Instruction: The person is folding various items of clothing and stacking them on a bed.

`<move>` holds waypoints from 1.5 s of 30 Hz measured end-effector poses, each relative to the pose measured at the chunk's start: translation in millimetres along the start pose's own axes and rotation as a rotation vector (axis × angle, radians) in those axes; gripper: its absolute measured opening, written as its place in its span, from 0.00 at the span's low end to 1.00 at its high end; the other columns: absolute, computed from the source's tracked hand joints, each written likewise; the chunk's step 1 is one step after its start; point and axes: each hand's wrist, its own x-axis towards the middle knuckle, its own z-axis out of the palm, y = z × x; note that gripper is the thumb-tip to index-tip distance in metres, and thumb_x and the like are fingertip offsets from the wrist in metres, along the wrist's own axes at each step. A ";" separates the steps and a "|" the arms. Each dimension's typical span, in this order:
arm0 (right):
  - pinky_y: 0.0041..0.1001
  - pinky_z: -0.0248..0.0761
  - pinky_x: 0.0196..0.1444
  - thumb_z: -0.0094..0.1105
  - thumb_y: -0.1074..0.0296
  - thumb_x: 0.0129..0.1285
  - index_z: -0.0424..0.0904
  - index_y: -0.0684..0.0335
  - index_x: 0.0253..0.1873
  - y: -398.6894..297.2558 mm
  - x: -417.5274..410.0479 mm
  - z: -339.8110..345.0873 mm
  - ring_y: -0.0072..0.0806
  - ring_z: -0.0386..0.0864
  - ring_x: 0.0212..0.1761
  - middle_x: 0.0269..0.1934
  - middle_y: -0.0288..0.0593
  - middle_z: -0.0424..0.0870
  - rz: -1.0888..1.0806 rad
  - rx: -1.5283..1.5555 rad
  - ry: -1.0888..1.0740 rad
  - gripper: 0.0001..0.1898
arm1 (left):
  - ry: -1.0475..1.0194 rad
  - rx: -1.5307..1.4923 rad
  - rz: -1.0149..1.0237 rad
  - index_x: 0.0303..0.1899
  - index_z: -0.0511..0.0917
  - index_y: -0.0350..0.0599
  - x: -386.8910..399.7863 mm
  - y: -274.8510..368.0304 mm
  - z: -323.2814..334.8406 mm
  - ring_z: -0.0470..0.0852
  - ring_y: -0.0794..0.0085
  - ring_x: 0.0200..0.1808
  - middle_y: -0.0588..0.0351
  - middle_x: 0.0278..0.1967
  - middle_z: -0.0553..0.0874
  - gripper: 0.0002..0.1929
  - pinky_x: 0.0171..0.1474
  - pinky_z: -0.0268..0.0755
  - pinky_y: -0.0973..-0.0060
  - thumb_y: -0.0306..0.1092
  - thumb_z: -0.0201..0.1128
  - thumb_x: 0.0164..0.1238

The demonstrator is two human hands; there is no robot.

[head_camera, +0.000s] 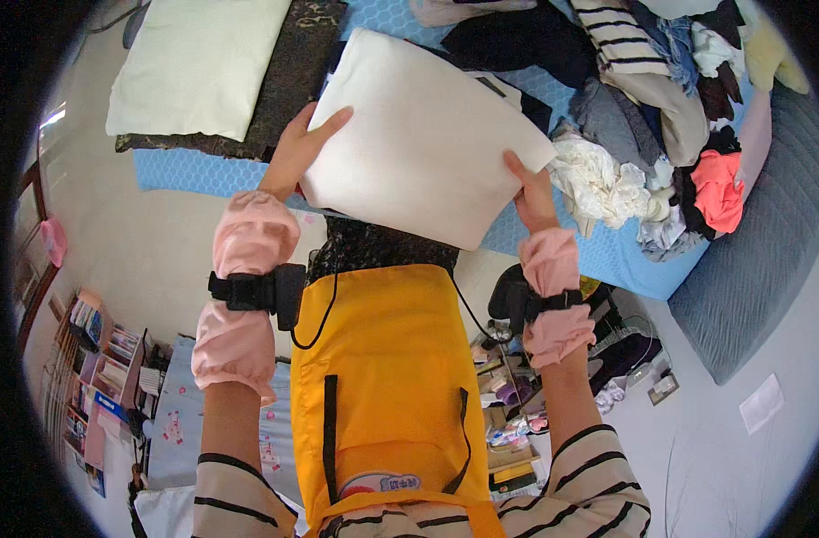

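Note:
A folded white cloth (pixel 416 134) is spread flat between my two hands, over the edge of the bed. My left hand (pixel 302 144) grips its left side, thumb on top and fingers underneath. On the right side, my right hand (pixel 534 191) pinches the cloth near its corner. Just beyond my left hand lies a dark patterned folded cloth (pixel 291 74), and a pale folded cloth (pixel 197 67) rests on top of it. Under the white cloth, dark and white garments (pixel 517 101) are partly hidden.
The bed has a light-blue sheet (pixel 201 171). At its right lie a crumpled cream lace garment (pixel 601 178), a coral garment (pixel 718 188), a striped garment (pixel 621 33) and other loose clothes. A grey headboard-like cushion (pixel 765 242) borders the right. Shelves with books (pixel 117 363) stand lower left.

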 end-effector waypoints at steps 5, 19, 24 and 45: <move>0.29 0.70 0.51 0.67 0.78 0.50 0.70 0.66 0.56 0.2 -14.0 -3.6 0.29 0.76 0.49 0.49 0.41 0.78 0.045 0.062 -0.055 0.26 | -0.178 -0.125 0.122 0.58 0.69 0.39 -23.3 11.6 -14.9 0.78 0.74 0.47 0.54 0.47 0.80 0.27 0.51 0.70 0.77 0.32 0.68 0.56; 0.21 0.68 0.45 0.64 0.71 0.57 0.72 0.64 0.52 -8.1 7.7 -13.1 0.23 0.73 0.41 0.44 0.36 0.77 -0.357 -0.505 0.379 0.18 | 0.299 0.154 0.167 0.45 0.74 0.34 -8.7 -8.3 12.6 0.81 0.67 0.31 0.47 0.31 0.82 0.19 0.37 0.71 0.75 0.44 0.60 0.65; 0.22 0.69 0.46 0.58 0.77 0.59 0.69 0.63 0.54 -44.1 -44.8 47.5 0.25 0.72 0.47 0.51 0.39 0.73 -0.582 -0.522 0.249 0.18 | 0.462 0.118 0.343 0.47 0.73 0.39 -60.9 -4.8 -42.5 0.79 0.71 0.38 0.52 0.39 0.80 0.12 0.38 0.71 0.76 0.31 0.60 0.64; 0.34 0.69 0.50 0.65 0.70 0.52 0.68 0.65 0.54 -23.4 38.4 434.3 0.42 0.72 0.53 0.52 0.50 0.72 -0.857 -0.909 -0.199 0.24 | 0.412 -0.720 -0.022 0.37 0.72 0.37 -25.2 11.3 -236.8 0.80 0.75 0.30 0.55 0.31 0.81 0.07 0.36 0.74 0.78 0.31 0.60 0.65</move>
